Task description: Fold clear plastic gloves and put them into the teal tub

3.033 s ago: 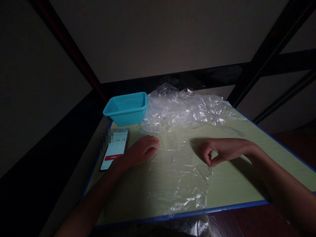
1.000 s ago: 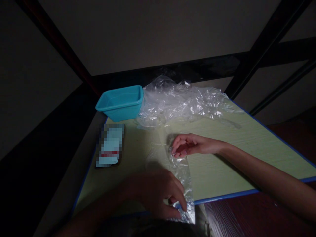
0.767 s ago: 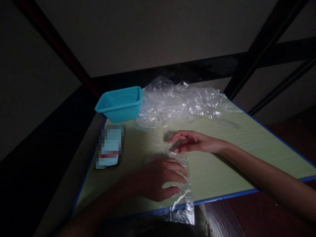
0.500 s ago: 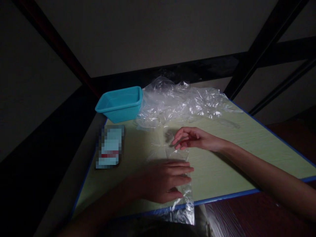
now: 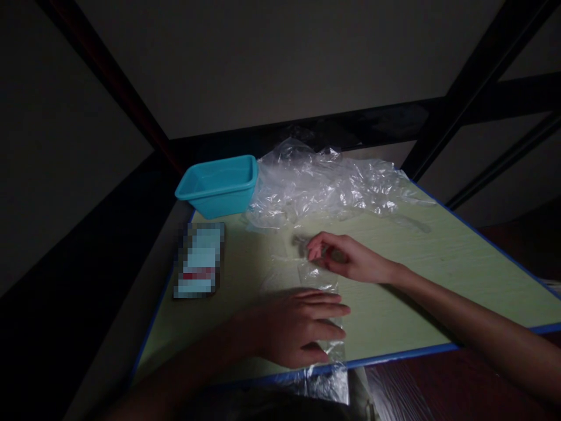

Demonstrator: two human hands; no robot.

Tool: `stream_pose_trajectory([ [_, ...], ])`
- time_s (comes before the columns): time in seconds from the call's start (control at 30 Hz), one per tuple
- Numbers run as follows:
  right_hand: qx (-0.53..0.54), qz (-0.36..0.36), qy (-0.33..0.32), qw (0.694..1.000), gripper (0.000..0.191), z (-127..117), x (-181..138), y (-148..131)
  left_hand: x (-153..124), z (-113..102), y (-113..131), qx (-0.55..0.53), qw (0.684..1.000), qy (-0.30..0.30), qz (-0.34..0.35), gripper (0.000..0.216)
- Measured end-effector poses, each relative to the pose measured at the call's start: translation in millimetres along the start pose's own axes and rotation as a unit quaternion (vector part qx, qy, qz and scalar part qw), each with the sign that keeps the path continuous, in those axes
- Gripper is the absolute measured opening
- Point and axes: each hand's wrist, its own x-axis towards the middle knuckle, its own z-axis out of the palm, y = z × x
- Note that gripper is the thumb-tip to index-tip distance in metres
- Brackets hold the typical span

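Observation:
A clear plastic bag (image 5: pixel 326 386) lies flat along the table, its near end hanging over the front edge. My left hand (image 5: pixel 302 327) rests palm down across the bag, fingers stretched and spread. At the bag's far end is my right hand (image 5: pixel 335 254), its fingers curled in towards the thumb in a pinch on the plastic there; the exact contact at the fingertips is hard to see in the dim light.
A crumpled heap of clear plastic bags (image 5: pixel 324 184) covers the back of the blue-edged table (image 5: pixel 460 263). Beside it at the back left stands a turquoise plastic basin (image 5: pixel 225 202). A pixelated phone-like rectangle (image 5: pixel 199 260) lies near the left edge. A wall rises behind.
My right hand's fingers have curled in closer to the thumb at the bag's far end. My left hand stays flat on the bag. The whole view has shifted slightly.

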Motion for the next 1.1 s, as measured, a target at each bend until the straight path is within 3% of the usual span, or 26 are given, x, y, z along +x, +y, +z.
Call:
stream_pose_trajectory([
  [0.1, -0.161, -0.045, -0.006, 0.986, 0.036, 7, 6, -1, 0, 1, 0, 0.008, 1.0, -0.002, -0.012, 0.033],
  [0.2, -0.237, -0.051, -0.033, 0.97, 0.047, 14, 11, 0, -1, 2, -1, 0.016, 1.0, 0.005, -0.006, 0.033],
  [0.43, -0.18, -0.062, -0.041, 0.981, 0.057, 18, 13, 2, 0, 3, -3, 0.019, 1.0, 0.011, 0.011, 0.032],
  [0.63, -0.267, -0.05, -0.058, 0.961, 0.064, 18, 14, 0, -1, 4, -3, 0.021, 1.0, 0.017, 0.0, 0.032],
  [0.73, -0.204, -0.049, -0.043, 0.977, 0.063, 19, 12, 0, -1, 4, -2, 0.016, 1.0, 0.017, -0.004, 0.031],
  [0.87, -0.016, -0.067, -0.027, 0.997, 0.062, 20, 9, 0, -1, 3, -1, 0.021, 1.0, 0.017, -0.002, 0.031],
  [1.0, 0.146, -0.1, -0.006, 0.984, 0.058, 17, 10, -1, -1, 3, -2, 0.029, 1.0, 0.011, -0.004, 0.031],
  [1.1, 0.196, -0.115, 0.056, 0.972, 0.048, 11, 12, 1, 0, 4, -3, 0.025, 1.0, 0.007, -0.006, 0.03],
])
